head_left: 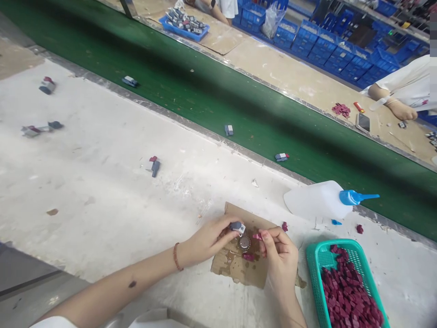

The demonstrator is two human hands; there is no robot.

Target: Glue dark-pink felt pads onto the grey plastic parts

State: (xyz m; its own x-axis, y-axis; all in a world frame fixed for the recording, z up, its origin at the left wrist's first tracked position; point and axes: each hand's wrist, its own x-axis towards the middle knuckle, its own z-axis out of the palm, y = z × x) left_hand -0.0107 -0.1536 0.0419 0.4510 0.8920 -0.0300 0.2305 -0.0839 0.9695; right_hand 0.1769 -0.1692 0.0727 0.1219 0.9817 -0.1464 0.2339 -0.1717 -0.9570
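My left hand (213,237) pinches a small grey and white plastic piece (238,227) between thumb and fingers. Across from it, my right hand (280,253) is closed on a small dark-red plastic piece (257,236), a short gap away from the grey one. Below both lies a stained cardboard scrap (254,272) with wet-looking spots. A round bottle cap (244,243) rests on it, apparently with liquid inside, and another dark-red piece (248,257) lies close by. To the right, a green basket (312,269) holds many dark-red pieces.
A white bottle (316,200) with a blue nozzle lies on the table beyond my right hand. Behind it runs a green conveyor belt (191,95) carrying several small assemblies. Another assembly (153,166) sits on the table at left. Other people work across the belt, near a blue tray (205,34).
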